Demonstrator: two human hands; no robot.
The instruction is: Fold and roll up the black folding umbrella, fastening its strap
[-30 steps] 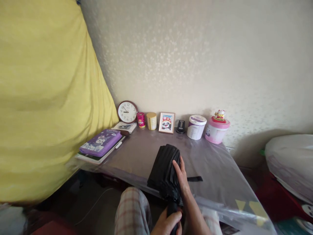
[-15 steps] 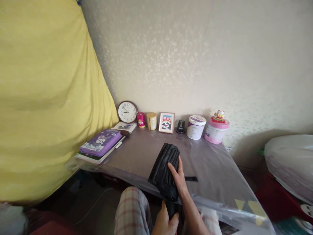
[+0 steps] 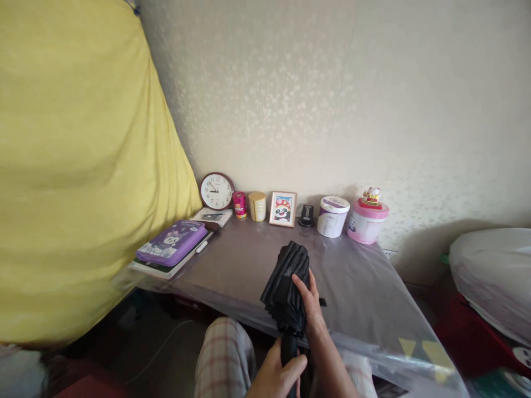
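A black folding umbrella (image 3: 286,282), collapsed with its pleats gathered, is held tilted over the near edge of the table, canopy end away from me. My left hand (image 3: 282,370) is wrapped round its black handle at the bottom. Against the right side of the folded canopy, my right hand (image 3: 309,304) grips the fabric, thumb on top; its other fingers are partly hidden behind. A short end of black strap (image 3: 322,302) sticks out to the right of that hand.
The table (image 3: 232,265) has a clear plastic cover. Along the wall stand a clock (image 3: 217,190), a pink can (image 3: 239,204), a yellow canister (image 3: 258,207), a framed panda picture (image 3: 282,209), a stapler-like black item (image 3: 306,215) and two tubs (image 3: 333,218). A purple case (image 3: 172,242) lies left.
The umbrella has turned a little in my hands and shifted slightly right. Less of the strap shows now. My left hand has moved slightly up around the handle.
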